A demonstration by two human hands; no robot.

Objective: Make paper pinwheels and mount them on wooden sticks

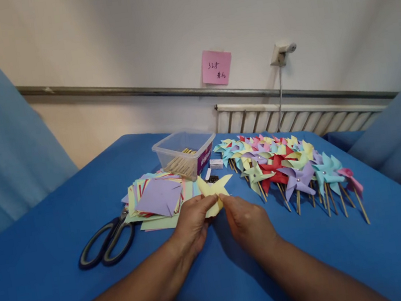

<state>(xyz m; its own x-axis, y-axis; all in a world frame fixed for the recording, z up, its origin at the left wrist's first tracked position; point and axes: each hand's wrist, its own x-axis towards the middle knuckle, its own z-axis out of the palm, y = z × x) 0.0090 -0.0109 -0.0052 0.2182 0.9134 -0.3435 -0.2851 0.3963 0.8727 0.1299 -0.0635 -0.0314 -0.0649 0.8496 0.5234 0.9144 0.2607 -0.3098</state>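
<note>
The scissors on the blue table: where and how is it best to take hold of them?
Probably by the handle loops, coming from the near left with the left hand, once free: the loops lie uncovered and point toward that side, while the blades go out of sight at the paper stack.

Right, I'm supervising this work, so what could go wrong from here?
The left hand and right hand meet at the yellow paper, which might crease or tear. The scissors lie by the paper stack; grabbing them could disturb the sheets. The pinwheels are crowded together, so a stray knock might bend several.
</note>
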